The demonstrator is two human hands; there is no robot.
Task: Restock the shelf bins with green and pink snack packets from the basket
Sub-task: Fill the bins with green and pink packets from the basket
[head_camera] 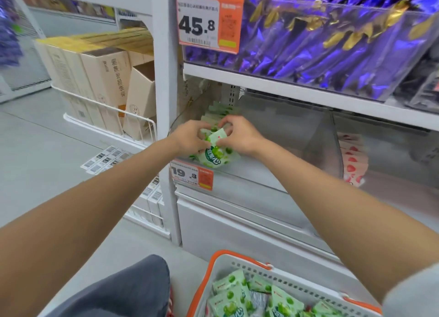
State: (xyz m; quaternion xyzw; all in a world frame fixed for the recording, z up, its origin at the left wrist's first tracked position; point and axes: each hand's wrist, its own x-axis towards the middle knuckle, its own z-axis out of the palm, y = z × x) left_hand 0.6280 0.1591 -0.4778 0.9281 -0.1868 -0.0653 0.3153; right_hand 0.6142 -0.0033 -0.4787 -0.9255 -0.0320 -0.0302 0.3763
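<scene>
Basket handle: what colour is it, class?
Orange; the basket handle shows clearly at the bottom of the head view.

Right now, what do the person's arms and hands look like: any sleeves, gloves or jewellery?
Both forearms are bare. The left hand and right hand wear no gloves; no watch or rings show. A light grey sleeve covers the right upper arm; the left arm shows no sleeve in view.

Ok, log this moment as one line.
phase: placing | left hand: holds green packets | right hand: holds same packets | place: shelf bin | basket: more packets inside
</scene>
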